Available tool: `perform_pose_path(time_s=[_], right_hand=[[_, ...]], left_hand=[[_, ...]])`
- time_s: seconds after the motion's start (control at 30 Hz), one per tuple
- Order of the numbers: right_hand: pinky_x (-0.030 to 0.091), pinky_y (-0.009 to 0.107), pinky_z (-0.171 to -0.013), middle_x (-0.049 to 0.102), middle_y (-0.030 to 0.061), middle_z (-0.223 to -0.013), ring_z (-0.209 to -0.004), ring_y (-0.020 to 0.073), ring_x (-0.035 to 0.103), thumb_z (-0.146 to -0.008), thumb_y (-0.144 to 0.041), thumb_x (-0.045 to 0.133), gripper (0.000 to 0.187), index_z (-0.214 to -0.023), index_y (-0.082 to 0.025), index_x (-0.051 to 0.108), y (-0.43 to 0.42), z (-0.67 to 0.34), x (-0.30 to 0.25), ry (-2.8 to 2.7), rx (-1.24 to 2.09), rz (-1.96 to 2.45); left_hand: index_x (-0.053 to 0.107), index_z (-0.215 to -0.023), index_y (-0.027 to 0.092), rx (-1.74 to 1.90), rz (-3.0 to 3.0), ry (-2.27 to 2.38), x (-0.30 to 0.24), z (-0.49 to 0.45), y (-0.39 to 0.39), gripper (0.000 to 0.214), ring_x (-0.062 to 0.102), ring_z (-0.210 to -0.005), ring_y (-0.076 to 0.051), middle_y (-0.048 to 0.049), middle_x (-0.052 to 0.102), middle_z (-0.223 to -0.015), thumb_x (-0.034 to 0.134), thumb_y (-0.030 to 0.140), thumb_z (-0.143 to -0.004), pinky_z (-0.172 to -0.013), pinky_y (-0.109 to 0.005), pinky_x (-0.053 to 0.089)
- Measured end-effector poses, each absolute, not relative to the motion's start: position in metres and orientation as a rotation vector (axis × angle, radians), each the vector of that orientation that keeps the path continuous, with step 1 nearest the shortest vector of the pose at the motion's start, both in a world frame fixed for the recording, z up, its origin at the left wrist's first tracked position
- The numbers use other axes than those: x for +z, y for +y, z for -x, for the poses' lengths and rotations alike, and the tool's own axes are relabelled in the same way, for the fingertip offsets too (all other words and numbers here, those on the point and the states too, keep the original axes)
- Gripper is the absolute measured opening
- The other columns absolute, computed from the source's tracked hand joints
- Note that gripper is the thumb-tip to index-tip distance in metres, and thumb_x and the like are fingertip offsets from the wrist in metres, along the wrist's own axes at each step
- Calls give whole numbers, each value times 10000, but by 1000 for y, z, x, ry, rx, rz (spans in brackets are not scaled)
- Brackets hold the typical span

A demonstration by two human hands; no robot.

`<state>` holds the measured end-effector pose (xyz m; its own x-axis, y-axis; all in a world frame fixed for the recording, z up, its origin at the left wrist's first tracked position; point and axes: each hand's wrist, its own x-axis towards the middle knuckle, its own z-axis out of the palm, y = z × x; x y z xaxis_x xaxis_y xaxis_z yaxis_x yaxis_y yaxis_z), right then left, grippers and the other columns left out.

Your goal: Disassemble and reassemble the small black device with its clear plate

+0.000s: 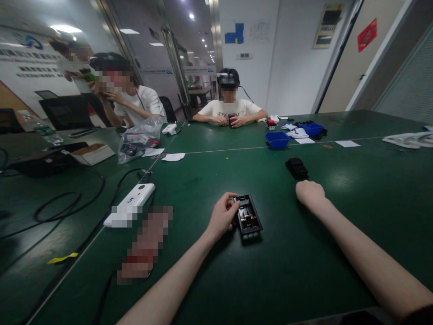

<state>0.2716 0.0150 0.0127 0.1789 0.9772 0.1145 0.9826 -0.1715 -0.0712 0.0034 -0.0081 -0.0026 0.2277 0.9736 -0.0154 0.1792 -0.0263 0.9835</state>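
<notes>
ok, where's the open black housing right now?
In the head view, the open black housing is below and slightly right of the picture's centre, held at its far left corner by the left hand; the right hand is farther right.

Green table [277, 280] (black parts [297, 168] atop)

Green tabletop [209, 174]: a person [248, 109] in a white shirt sits at its far edge. Toward that edge is a blue tray [277, 141]; white cloth [406, 141] lies by the right edge. Toward the left edge: a clear plastic bag [135, 141], a white device [137, 197] marked 5.
</notes>
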Motion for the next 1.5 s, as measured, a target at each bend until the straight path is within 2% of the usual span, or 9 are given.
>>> perform_pose_path(time_s=[0.13, 0.23, 0.33, 0.43, 0.57, 0.7, 0.8, 0.93, 1.5], right_hand=[[486, 361, -709, 651, 203, -924, -881, 276, 630, -826, -103, 494, 181, -936, -41, 623, 12, -239, 18, -2140, -55, 2332], [463, 315, -727, 660, 176, -950, -911, 265, 627, -817, -137, 487, 193, -952, -83, 614, 4, -216, 22, -2362, -90, 2144], [450, 285, -670, 679, 140, -844, -792, 232, 649, -843, -178, 428, 209, -902, -110, 617, -1, -204, 26, -2537, -109, 1903], [443, 282, -642, 689, 119, -810, -748, 223, 652, -848, -206, 415, 252, -959, -125, 627, 0, -205, 27, -2498, -28, 1779], [446, 263, -624, 702, 77, -781, -652, 166, 628, -825, -187, 442, 318, -1084, -129, 616, 8, -215, 27, -2264, 285, 1622], [441, 250, -517, 689, 38, -742, -488, 108, 542, -796, -173, 457, 276, -1021, -150, 616, 16, -221, 26, -1812, 765, 1476], [454, 247, -508, 671, 29, -747, -518, 103, 548, -769, -223, 544, 230, -990, -164, 570, 17, -218, 23, -1479, 1147, 1277], [494, 271, -584, 660, 16, -827, -624, 116, 608, -673, -233, 689, 358, -990, -192, 528, 8, -201, 20, -1342, 1433, 1046], [514, 279, -640, 648, 13, -806, -681, 113, 606, -703, -188, 661, 330, -1019, -175, 568, -4, -183, 16, -1519, 1510, 934]], left_hand=[[530, -975, 150, 962, -1460, 1159, -4, -4, -8, 244, 449, -395, -64, 75, 464, -549, 538, 314, -795, -366, -170, 380], [525, -973, 148, 957, -1456, 1156, -4, -4, -8, 241, 443, -385, -62, 74, 471, -547, 533, 312, -797, -357, -168, 374], [520, -975, 148, 944, -1447, 1157, -3, -4, -8, 246, 444, -378, -63, 67, 491, -557, 534, 317, -797, -347, -168, 373], [523, -966, 148, 936, -1446, 1152, -3, -4, -8, 244, 450, -370, -63, 62, 505, -560, 530, 328, -802, -342, -169, 377], [534, -934, 146, 931, -1459, 1155, -3, -5, -8, 226, 461, -369, -66, 59, 509, -545, 522, 334, -809, -341, -165, 375], [539, -905, 145, 932, -1460, 1150, -3, -5, -8, 216, 448, -358, -63, 62, 506, -525, 529, 336, -804, -341, -165, 375], [536, -888, 147, 935, -1456, 1150, -4, -5, -8, 208, 444, -357, -66, 63, 507, -519, 534, 335, -798, -337, -167, 376], [535, -868, 151, 936, -1465, 1152, -4, -5, -8, 200, 457, -357, -71, 64, 508, -503, 541, 336, -791, -347, -166, 371], [523, -867, 164, 932, -1486, 1137, -5, -4, -7, 208, 453, -356, -74, 67, 501, -501, 536, 358, -795, -355, -166, 356]])
